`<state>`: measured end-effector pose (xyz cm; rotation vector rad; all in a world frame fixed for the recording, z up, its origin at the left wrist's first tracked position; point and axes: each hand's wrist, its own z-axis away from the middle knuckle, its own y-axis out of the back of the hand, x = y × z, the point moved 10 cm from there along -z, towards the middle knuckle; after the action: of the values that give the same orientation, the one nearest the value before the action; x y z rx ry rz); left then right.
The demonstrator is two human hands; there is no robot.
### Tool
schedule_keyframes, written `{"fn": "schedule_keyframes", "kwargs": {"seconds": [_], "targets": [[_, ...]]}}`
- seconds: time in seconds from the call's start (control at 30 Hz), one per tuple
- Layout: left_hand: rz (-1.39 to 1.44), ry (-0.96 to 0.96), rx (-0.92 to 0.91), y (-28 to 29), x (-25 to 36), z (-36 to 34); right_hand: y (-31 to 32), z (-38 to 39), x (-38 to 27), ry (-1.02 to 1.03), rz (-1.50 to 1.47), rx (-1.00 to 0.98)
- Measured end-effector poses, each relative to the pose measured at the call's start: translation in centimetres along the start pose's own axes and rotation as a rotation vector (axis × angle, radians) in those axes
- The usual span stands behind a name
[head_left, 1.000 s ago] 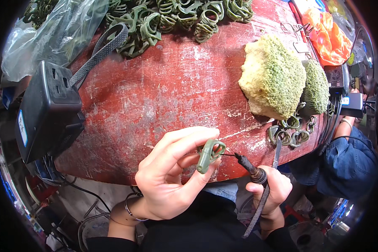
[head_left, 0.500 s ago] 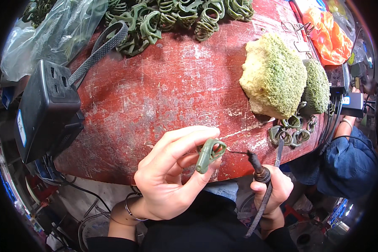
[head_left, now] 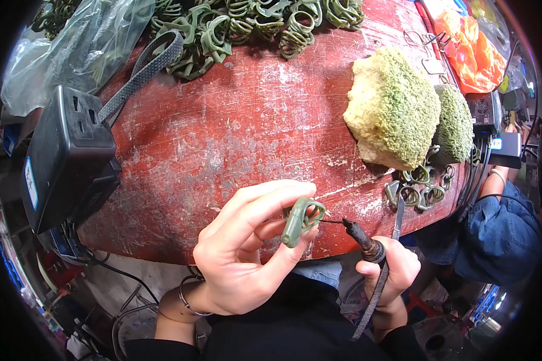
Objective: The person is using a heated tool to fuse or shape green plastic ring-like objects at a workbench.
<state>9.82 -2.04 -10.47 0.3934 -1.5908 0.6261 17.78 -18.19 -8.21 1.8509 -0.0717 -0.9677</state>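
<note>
Pinched between thumb and fingers of my left hand (head_left: 247,253) is a green ring-shaped piece (head_left: 294,225) with openwork loops, looking like wax. My right hand (head_left: 394,268) is closed round a dark pen-like tool (head_left: 361,237) resembling a soldering iron. Its thin wire tip reaches left to the loops of the green piece; whether it touches is hard to tell. A narrow flat blade with a wrapped grey handle (head_left: 372,304) also runs through my right hand, pointing up toward a few small green rings (head_left: 424,194) on the red table (head_left: 235,144).
A rough yellow-green foam-like block (head_left: 394,108) and a smaller block (head_left: 453,123) stand at the right. Green rings (head_left: 241,24) are heaped at the back. A black strapped box (head_left: 69,156) stands left, beside a clear bag (head_left: 72,60). Another person's arm (head_left: 494,180) shows at far right.
My right hand has brought the pen-like tool slightly left, so its wire tip is now at the green ring. The left hand has hardly moved.
</note>
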Motion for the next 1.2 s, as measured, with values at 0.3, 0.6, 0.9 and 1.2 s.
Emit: {"fn": "schedule_keyframes", "kwargs": {"seconds": [0.3,0.6,0.9,1.2], "targets": [[-0.018,0.014,0.023,0.0,-0.2,0.0,-0.1,0.0,0.1,-0.008,0.013,-0.015],[-0.05,0.034,0.039,0.1,0.0,-0.1,0.1,0.4,0.8,-0.051,-0.05,0.029],[-0.054,0.019,0.047,0.2,0.1,0.0,-0.1,0.0,0.2,-0.017,-0.004,-0.02],[-0.008,0.02,0.033,0.1,-0.1,0.0,0.1,1.3,1.7,-0.132,-0.089,0.041]]}}
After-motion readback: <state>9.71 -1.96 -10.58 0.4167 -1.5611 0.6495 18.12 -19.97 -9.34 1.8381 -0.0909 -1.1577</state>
